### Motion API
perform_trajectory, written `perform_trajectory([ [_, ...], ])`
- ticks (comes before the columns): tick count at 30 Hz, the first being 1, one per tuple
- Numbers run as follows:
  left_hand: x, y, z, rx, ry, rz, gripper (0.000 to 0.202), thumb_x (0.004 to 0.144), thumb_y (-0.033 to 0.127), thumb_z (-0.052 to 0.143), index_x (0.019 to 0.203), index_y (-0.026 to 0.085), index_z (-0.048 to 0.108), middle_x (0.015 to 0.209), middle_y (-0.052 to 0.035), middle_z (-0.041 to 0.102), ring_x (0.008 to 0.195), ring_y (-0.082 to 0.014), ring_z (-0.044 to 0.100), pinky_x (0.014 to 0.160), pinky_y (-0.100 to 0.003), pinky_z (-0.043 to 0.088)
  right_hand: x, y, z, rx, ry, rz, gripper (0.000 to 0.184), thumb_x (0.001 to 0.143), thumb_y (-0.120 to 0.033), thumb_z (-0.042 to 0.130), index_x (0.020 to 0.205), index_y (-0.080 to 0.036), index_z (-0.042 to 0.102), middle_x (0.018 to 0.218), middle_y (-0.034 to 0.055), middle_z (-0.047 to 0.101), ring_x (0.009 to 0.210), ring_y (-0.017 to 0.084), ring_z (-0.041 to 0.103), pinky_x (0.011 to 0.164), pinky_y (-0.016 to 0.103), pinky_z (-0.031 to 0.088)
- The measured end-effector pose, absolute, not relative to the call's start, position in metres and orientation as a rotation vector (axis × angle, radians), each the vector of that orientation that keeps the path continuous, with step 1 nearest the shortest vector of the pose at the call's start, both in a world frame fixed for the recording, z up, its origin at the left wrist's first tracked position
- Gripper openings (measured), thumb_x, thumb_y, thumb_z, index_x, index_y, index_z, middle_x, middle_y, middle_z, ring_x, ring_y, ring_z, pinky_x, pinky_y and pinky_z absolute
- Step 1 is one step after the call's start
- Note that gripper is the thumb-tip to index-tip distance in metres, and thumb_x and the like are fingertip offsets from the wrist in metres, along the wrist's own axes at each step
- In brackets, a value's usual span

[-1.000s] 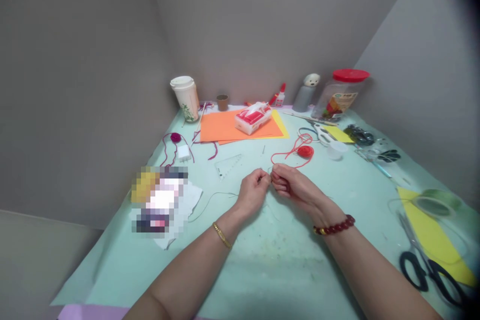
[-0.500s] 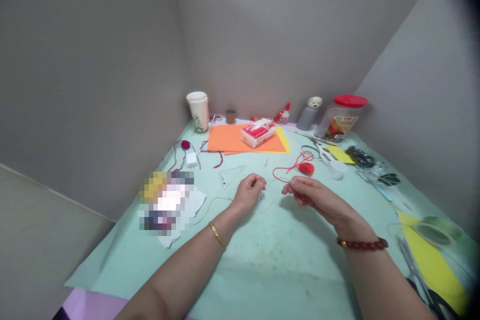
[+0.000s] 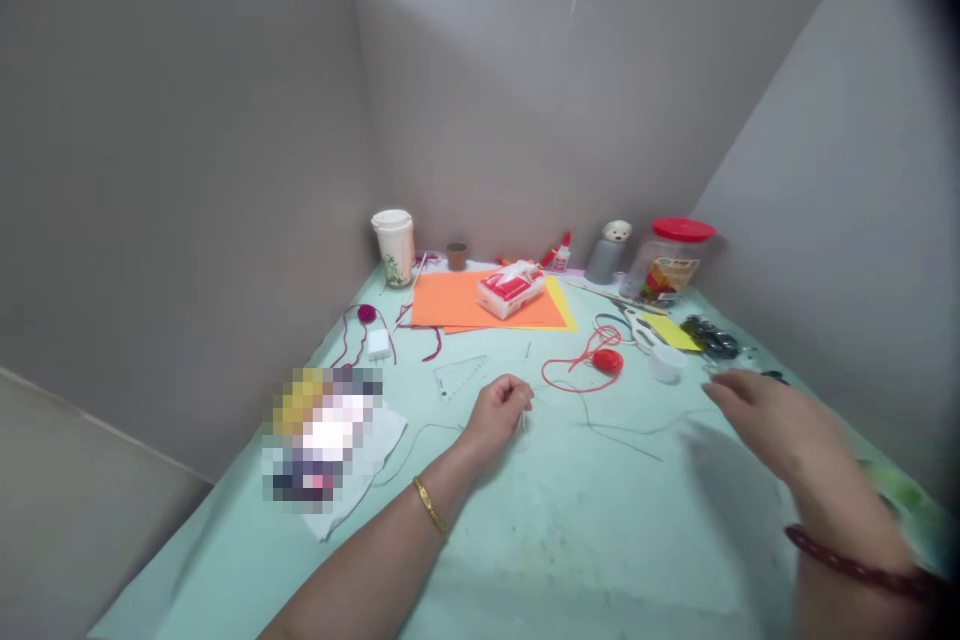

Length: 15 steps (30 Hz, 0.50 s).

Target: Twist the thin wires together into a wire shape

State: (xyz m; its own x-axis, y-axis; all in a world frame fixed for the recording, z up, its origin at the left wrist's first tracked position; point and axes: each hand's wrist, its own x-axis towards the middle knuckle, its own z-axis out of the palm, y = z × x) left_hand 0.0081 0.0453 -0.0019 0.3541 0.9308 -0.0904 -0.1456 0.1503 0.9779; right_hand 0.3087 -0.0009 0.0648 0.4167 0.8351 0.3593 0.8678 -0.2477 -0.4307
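Note:
My left hand (image 3: pixel 501 415) is closed in a pinch over the middle of the table, a thin pale thread between its fingertips and a small white loop hanging just below them. Out to the right, my right hand (image 3: pixel 780 425) is raised above the table, somewhat blurred, with thumb and forefinger pressed together. A fine grey-green thread (image 3: pixel 652 432) runs from near its fingertips back towards the left hand, with a loose stretch lying in the gap. Behind this gap sits a ball of red cord (image 3: pixel 607 361) with loose loops. A clear set square (image 3: pixel 459 377) lies left of it.
A tissue pack (image 3: pixel 512 289) rests on orange paper (image 3: pixel 442 300). At the back stand a white cup (image 3: pixel 394 248), a glue bottle (image 3: pixel 561 254) and a red-lidded jar (image 3: pixel 664 265). Scissors (image 3: pixel 641 328) and a small white cup (image 3: pixel 667 363) lie right; a white cloth (image 3: pixel 386 440) lies left.
My right hand has moved away to the right, drawing the thread out across the gap. My left hand keeps its pinch in nearly the same place. The view has tilted slightly upward.

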Motion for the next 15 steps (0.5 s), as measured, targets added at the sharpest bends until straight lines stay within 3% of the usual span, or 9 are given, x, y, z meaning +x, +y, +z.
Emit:
perform_trajectory([
  [3, 0.009, 0.043, -0.002, 1.210, 0.820, 0.886, 0.032, 0.078, 0.048, 0.058, 0.078, 0.016, 0.052, 0.069, 0.0026, 0.050, 0.048, -0.0036, 0.031, 0.046, -0.022, 0.022, 0.236, 0.008, 0.060, -1.681, -1.566, 0.170, 0.032, 0.081, -0.046, 0.047, 0.089, -0.022, 0.067, 0.096, 0.0100, 0.065, 0.091, 0.026, 0.059, 0.076, 0.039, 0.044],
  [6, 0.008, 0.042, -0.002, 1.265, 0.777, 0.877, 0.032, 0.080, 0.049, 0.056, 0.078, 0.017, 0.051, 0.062, 0.0049, 0.043, 0.047, -0.0044, 0.029, 0.046, -0.022, 0.020, 0.176, 0.020, 0.043, -1.404, -1.808, 0.511, 0.035, 0.081, -0.041, 0.045, 0.103, -0.022, 0.065, 0.111, 0.0076, 0.062, 0.104, 0.024, 0.055, 0.090, 0.038, 0.042],
  [8, 0.008, 0.041, -0.002, 1.281, 0.766, 0.876, 0.032, 0.081, 0.048, 0.055, 0.077, 0.017, 0.051, 0.058, 0.0057, 0.039, 0.047, -0.0050, 0.028, 0.046, -0.022, 0.020, 0.165, 0.023, 0.032, -1.433, -1.889, 0.634, 0.029, 0.081, -0.040, 0.046, 0.092, -0.021, 0.066, 0.098, 0.0071, 0.065, 0.095, 0.024, 0.056, 0.086, 0.038, 0.042],
  [11, 0.009, 0.042, -0.003, 1.284, 0.794, 0.888, 0.029, 0.081, 0.046, 0.056, 0.077, 0.017, 0.053, 0.064, 0.0036, 0.046, 0.050, -0.0052, 0.031, 0.049, -0.022, 0.024, 0.182, 0.021, 0.032, -1.503, -1.912, 0.782, 0.028, 0.082, -0.043, 0.050, 0.074, -0.020, 0.063, 0.077, 0.0049, 0.062, 0.079, 0.022, 0.054, 0.076, 0.036, 0.042],
  [15, 0.011, 0.042, -0.003, 1.283, 0.818, 0.904, 0.025, 0.081, 0.042, 0.055, 0.077, 0.016, 0.054, 0.071, 0.0010, 0.052, 0.056, -0.0066, 0.038, 0.055, -0.022, 0.030, 0.203, 0.017, 0.046, -1.452, -1.642, 0.911, 0.025, 0.081, -0.042, 0.060, 0.071, -0.019, 0.063, 0.091, 0.0054, 0.062, 0.087, 0.020, 0.054, 0.081, 0.033, 0.042],
])
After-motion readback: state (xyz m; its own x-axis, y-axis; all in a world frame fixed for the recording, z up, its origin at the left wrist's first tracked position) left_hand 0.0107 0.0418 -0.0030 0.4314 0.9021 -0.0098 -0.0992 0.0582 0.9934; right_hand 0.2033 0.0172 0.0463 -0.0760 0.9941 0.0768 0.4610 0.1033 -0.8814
